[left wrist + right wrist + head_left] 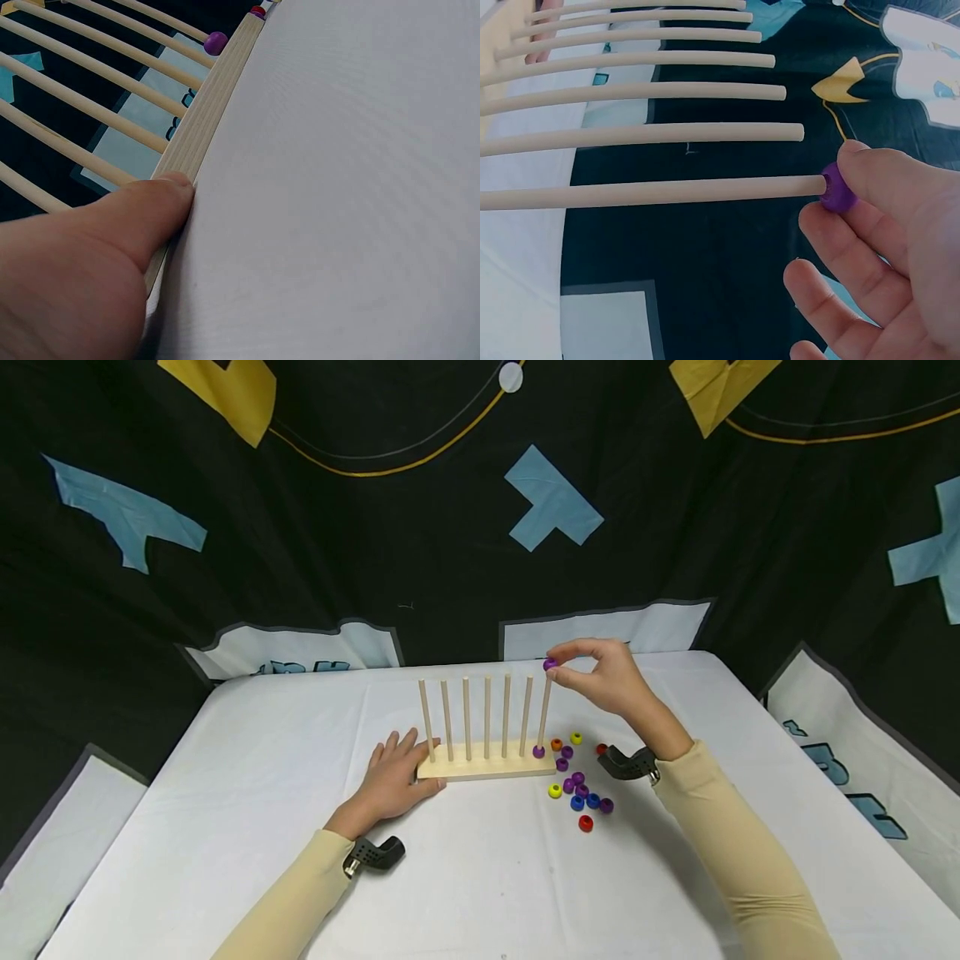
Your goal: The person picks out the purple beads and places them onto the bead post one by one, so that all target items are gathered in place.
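A pale wooden rack [486,765] has a row of upright pegs. One purple bead [538,752] sits at the foot of the rightmost peg [545,710]. At that peg's top, my right hand [611,677] pinches another purple bead [838,189] between thumb and fingertips; the peg's end meets the bead's hole in the right wrist view. My left hand [390,781] rests at the rack's left end with fingers straight and spread. Its thumb [161,202] lies along the front edge, and the index finger reaches to the back corner.
Several loose beads lie right of the rack: purple ones [568,785], blue ones [577,803], yellow ones [554,791], red ones [586,823] and an orange one [557,744]. A white cloth covers the table [465,877]. Behind it hangs a dark curtain [420,568].
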`<state>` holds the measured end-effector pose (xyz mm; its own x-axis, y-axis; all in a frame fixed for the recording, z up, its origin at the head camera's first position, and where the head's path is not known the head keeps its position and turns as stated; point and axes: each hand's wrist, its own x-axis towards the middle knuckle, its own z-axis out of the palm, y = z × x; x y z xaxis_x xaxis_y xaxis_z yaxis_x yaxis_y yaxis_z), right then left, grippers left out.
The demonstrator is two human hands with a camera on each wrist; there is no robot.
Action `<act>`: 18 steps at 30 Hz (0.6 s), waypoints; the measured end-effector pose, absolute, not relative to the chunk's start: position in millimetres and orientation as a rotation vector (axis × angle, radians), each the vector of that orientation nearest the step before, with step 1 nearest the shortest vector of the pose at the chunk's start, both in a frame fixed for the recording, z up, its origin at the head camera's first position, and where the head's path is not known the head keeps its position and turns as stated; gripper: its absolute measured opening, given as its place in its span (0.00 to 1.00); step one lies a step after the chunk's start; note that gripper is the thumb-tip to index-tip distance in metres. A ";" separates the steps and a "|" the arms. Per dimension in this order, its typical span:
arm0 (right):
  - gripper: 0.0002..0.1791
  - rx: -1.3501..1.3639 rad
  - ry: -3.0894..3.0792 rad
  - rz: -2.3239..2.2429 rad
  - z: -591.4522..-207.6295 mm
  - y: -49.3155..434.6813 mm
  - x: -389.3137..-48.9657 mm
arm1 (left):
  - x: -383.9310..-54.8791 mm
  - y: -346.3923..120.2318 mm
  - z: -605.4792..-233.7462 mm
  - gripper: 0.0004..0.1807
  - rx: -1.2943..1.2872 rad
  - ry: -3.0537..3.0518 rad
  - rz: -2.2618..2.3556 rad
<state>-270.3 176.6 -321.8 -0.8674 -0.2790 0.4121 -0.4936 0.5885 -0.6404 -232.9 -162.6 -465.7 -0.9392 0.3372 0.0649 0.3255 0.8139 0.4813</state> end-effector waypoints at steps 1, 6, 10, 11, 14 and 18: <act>0.15 0.641 -2.550 1.152 -321.9 176.5 -270.0 | -233.1 -162.6 -465.7 0.37 0.544 2.970 0.780; 0.15 0.640 -2.563 1.155 -321.2 176.1 -267.7 | -233.6 -162.2 -465.5 0.37 0.545 2.971 0.779; 0.15 0.622 -2.581 1.161 -321.9 176.3 -266.6 | -233.4 -161.9 -465.1 0.37 0.549 2.972 0.781; 0.15 0.621 -2.582 1.161 -322.4 176.5 -266.7 | -233.3 -161.9 -465.1 0.37 0.551 2.974 0.780; 0.15 0.620 -2.584 1.150 -323.7 176.8 -267.0 | -233.1 -162.0 -465.1 0.37 0.550 2.975 0.785; 0.15 0.620 -2.583 1.141 -324.3 176.6 -267.0 | -232.9 -162.3 -465.2 0.37 0.549 2.976 0.783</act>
<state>-267.0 176.6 -324.3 -0.8782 -0.2796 0.3880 -0.4751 0.6027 -0.6411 -232.9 -162.3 -465.2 -0.9383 0.3382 0.0724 0.3301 0.8130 0.4797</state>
